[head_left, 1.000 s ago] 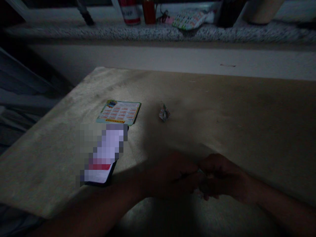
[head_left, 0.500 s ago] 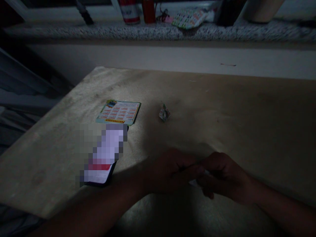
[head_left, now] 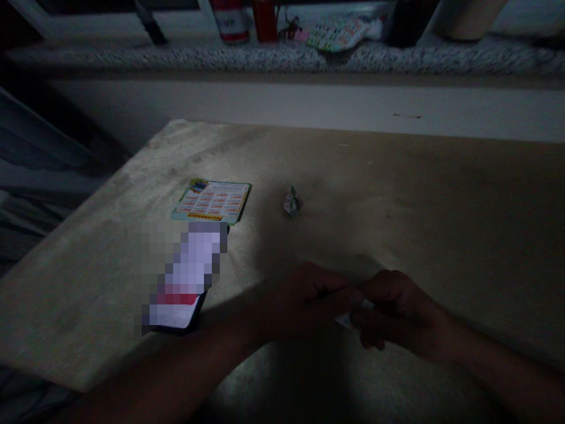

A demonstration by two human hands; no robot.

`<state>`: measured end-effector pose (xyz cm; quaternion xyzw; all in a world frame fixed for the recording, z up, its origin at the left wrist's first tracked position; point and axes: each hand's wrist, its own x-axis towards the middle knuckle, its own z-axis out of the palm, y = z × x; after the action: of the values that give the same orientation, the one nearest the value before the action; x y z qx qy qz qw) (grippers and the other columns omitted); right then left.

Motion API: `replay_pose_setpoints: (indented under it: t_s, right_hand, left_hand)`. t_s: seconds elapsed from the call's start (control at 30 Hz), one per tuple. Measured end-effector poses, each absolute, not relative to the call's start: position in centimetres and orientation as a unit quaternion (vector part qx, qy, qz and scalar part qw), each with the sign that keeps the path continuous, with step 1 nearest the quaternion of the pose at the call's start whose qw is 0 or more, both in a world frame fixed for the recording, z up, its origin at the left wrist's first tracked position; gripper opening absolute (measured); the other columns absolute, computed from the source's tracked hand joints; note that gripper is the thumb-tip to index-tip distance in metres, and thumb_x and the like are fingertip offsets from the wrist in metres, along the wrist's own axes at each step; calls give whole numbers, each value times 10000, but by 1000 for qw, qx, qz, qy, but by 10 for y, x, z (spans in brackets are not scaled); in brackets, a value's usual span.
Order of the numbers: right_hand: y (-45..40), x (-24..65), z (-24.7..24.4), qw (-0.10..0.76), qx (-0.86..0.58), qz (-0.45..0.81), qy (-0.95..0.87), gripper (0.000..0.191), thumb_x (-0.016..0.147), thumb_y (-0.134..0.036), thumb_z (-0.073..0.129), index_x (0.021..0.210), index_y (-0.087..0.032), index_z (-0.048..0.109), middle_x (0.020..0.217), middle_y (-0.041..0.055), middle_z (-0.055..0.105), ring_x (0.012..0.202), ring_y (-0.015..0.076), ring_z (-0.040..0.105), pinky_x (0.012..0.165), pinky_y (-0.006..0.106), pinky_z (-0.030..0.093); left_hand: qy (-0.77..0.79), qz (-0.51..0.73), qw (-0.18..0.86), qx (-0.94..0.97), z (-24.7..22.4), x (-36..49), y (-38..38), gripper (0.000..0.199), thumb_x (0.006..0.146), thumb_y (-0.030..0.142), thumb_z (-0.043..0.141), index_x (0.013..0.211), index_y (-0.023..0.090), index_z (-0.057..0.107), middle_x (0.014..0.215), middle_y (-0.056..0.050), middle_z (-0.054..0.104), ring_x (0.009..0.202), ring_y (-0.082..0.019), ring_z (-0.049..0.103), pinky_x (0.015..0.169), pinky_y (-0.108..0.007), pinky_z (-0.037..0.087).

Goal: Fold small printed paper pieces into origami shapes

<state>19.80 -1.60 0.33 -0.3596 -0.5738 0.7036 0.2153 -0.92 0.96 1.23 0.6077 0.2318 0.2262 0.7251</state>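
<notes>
My left hand (head_left: 309,303) and my right hand (head_left: 392,309) meet above the near part of the table, fingertips close together. Between them both pinch a small whitish piece, like paper (head_left: 344,320); most of it is hidden by the fingers and the light is dim. Beyond the hands lies a small crumpled piece of printed paper (head_left: 293,202). Left of my left hand a phone (head_left: 189,271) with a lit, blurred-out screen lies flat, and a printed calendar card (head_left: 214,200) rests just past its far end.
The table (head_left: 441,200) runs back to a white wall. Above it a speckled stone sill (head_left: 273,58) carries a red and white can (head_left: 232,23), a red bottle-like container (head_left: 265,20), a printed packet (head_left: 338,32) and a dark container (head_left: 408,22). A curtain-like cloth (head_left: 39,135) hangs at left.
Both hands stay nearly in place, with only slight finger movement. A bit more of the whitish piece shows between them. Everything on the table is unmoved.
</notes>
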Motion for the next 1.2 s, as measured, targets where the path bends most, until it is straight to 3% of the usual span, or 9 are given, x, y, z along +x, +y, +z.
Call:
replay_pose_setpoints:
  t_s: [0.23, 0.47, 0.63, 0.8, 0.97, 1.2]
  right_hand:
    - [-14, 197, 7, 223, -349, 703, -578, 322, 899, -382, 676, 725, -112, 657, 555, 11, 591, 471, 72, 505, 449, 174, 399]
    - [-14, 199, 3, 186, -350, 725, -563, 299, 897, -377, 693, 762, -113, 656, 577, 8, 603, 485, 72, 518, 457, 169, 395]
    - [-15, 202, 2, 174, -325, 754, -543, 324, 906, -397, 688, 766, -106, 654, 584, 15, 612, 482, 68, 520, 473, 176, 414]
    - [-15, 201, -2, 208, -338, 747, -533, 343, 928, -423, 663, 782, -113, 642, 591, 21, 626, 477, 67, 518, 467, 177, 406]
    - [-10, 204, -7, 275, -367, 720, -520, 352, 950, -434, 631, 812, -113, 673, 610, 33, 641, 504, 82, 518, 464, 189, 383]
    - [-11, 203, -5, 284, -341, 715, -540, 348, 968, -418, 606, 810, -119, 688, 631, 23, 612, 539, 85, 479, 488, 211, 340]
  left_hand:
    - [207, 240, 743, 590, 16, -6, 8, 368, 1019, 316, 493, 810, 91, 695, 729, -56, 703, 684, -118, 645, 664, -211, 496]
    - [250, 225, 690, 640, 12, -13, 11, 373, 1003, 301, 521, 694, 112, 610, 593, 45, 486, 548, -61, 414, 548, -172, 357]
    - [191, 241, 719, 623, 15, -9, 7, 355, 1026, 261, 471, 763, 109, 655, 643, 11, 597, 581, -66, 501, 577, -170, 388]
    - [247, 248, 737, 578, 11, -9, 10, 347, 1002, 324, 531, 764, 108, 661, 674, -12, 628, 614, -89, 549, 632, -206, 432]
    - [188, 207, 757, 591, 14, -9, 14, 320, 994, 336, 521, 943, 81, 708, 927, -143, 728, 884, -198, 655, 847, -333, 483]
    - [202, 212, 762, 578, 10, -9, 12, 334, 953, 384, 581, 907, 82, 715, 910, -128, 716, 869, -185, 638, 814, -312, 486]
